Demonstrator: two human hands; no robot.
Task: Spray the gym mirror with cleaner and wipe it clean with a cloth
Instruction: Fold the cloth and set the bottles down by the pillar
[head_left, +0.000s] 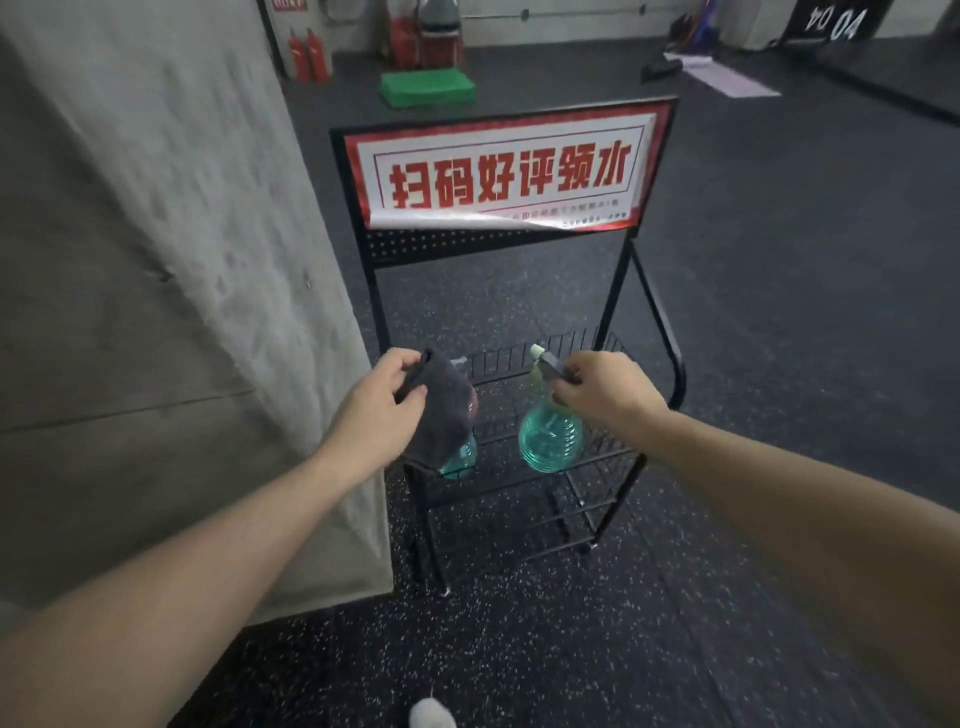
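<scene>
Both hands are occupied at the wire rack in the centre of the frame, and they are well apart from each other. The left hand grips a dark grey cloth, thumb and fingers curled over its upper edge; the cloth hangs down from the hand and covers most of a second teal bottle standing on the rack shelf behind it. The right hand pinches the dark trigger head of the teal spray bottle, with the pale nozzle projecting toward the upper left of the hand. The bottle's long axis runs close to upright, head uppermost, body directly below the hand and toward the lower centre of the frame; whether its base rests on the shelf wires or is clear of them cannot be determined. The controlling relation for the next move is the position of the mirror: a dark reflective panel occupies the upper right corner of the frame, well apart from both hands and beyond the rack. It lies on the right-hand side, so the hand holding the bottle is judged nearer to it. The judged next step is to lift the bottle straight up along its axis, clear of the shelf rim, then carry both items toward the upper right.
</scene>
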